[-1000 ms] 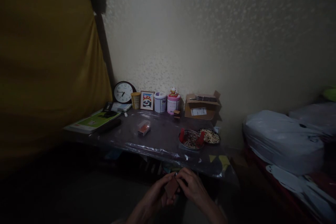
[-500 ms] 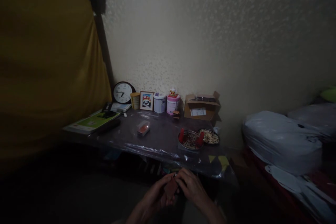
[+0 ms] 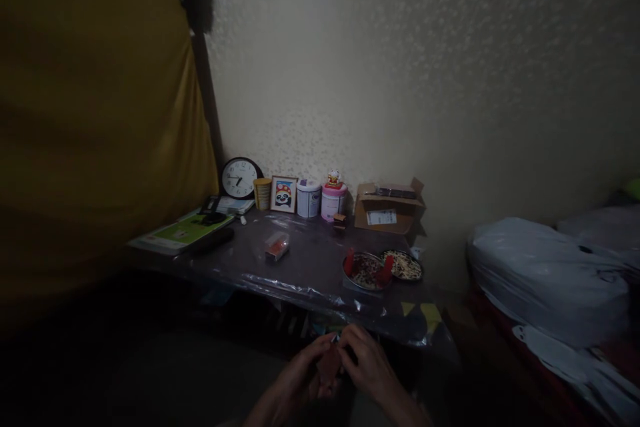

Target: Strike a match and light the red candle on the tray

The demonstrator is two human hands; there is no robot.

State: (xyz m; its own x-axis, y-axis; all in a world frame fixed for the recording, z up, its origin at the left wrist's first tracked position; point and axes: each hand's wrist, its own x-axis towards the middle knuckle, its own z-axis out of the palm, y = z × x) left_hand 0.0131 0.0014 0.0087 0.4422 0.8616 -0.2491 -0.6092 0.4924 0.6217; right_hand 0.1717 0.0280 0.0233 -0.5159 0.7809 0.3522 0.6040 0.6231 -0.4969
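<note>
Your left hand [image 3: 300,380] and right hand [image 3: 367,370] together pinch a small brown piece [image 3: 330,365], low before the surface [image 3: 310,267] edge. In such dim light, a slackened pinch could drop it unseen.

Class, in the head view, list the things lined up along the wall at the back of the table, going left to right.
clock → yellow cup → panda picture → white tin → pink tin → cardboard box
</note>
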